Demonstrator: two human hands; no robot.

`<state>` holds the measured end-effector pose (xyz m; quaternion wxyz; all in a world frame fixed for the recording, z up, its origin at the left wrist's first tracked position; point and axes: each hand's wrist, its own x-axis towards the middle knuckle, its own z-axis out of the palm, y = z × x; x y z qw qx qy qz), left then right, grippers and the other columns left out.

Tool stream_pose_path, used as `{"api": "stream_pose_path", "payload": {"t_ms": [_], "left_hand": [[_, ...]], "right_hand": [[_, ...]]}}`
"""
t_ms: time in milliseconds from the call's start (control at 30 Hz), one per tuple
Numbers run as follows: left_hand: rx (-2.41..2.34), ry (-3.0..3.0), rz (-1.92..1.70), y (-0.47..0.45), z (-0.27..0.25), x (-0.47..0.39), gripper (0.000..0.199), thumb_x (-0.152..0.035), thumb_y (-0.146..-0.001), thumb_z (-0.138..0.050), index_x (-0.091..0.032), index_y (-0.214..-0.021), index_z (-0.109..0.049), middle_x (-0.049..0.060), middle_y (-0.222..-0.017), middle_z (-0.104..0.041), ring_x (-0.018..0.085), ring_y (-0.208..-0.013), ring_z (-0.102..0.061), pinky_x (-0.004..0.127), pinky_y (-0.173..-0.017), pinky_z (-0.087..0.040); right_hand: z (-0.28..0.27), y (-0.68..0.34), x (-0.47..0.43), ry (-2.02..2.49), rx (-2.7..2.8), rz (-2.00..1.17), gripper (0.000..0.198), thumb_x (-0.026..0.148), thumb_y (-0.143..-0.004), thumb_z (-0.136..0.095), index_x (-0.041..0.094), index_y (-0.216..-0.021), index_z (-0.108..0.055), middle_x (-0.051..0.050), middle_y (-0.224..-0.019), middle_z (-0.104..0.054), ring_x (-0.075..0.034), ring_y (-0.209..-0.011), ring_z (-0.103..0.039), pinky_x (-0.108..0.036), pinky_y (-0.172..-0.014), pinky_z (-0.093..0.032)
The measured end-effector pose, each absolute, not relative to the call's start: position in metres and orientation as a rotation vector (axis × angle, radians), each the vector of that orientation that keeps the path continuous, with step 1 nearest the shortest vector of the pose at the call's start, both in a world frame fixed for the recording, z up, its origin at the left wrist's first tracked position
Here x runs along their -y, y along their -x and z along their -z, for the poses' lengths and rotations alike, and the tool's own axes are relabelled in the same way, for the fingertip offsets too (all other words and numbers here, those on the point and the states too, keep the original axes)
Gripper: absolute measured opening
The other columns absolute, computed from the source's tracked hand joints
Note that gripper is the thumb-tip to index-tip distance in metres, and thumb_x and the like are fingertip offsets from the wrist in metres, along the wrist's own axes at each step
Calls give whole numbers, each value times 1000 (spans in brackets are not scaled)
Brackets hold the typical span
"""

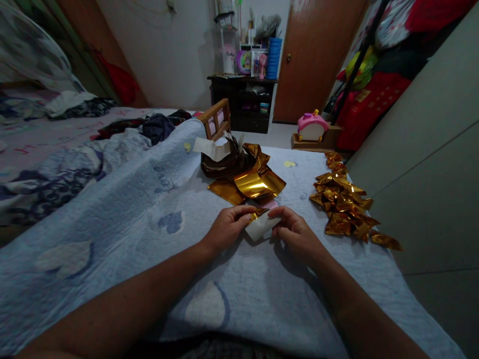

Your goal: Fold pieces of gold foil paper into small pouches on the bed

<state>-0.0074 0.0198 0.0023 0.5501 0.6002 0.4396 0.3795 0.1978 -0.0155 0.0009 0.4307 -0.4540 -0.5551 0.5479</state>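
Observation:
Between my two hands is a sheet of gold foil paper [258,228], its pale back facing up and a gold corner turned over at the upper left. My left hand [229,225] pinches that gold corner between thumb and fingers. At the opposite side my right hand [294,227] grips the pale edge, thumb below and fingers above. Just beyond them lie loose gold foil sheets [262,183], beside a thick curled stack of foil paper [224,158] with pale sheets sticking up. To the right, folded gold foil pieces [342,204] lie in a heap.
A blue quilt [149,279] with heart shapes covers the bed under my hands. Clothes [157,127] lie on the left. Beyond the bed stand a dark cabinet [239,102] and a pink toy [312,124]. A pale panel [430,164] rises along the right edge.

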Motion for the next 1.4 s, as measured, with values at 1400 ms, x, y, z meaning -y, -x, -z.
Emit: {"api": "stream_pose_path", "payload": {"t_ms": [1400], "left_hand": [[-1188, -2292, -487, 13, 3, -20, 27, -18, -87, -63, -17, -112, -73, 7, -94, -64, 25, -97, -59, 36, -88, -45]], "right_hand": [[13, -183, 17, 1272, 2238, -603, 13, 16, -95, -60, 20, -99, -71, -8, -103, -69, -23, -100, -58, -38, -90, -40]]}}
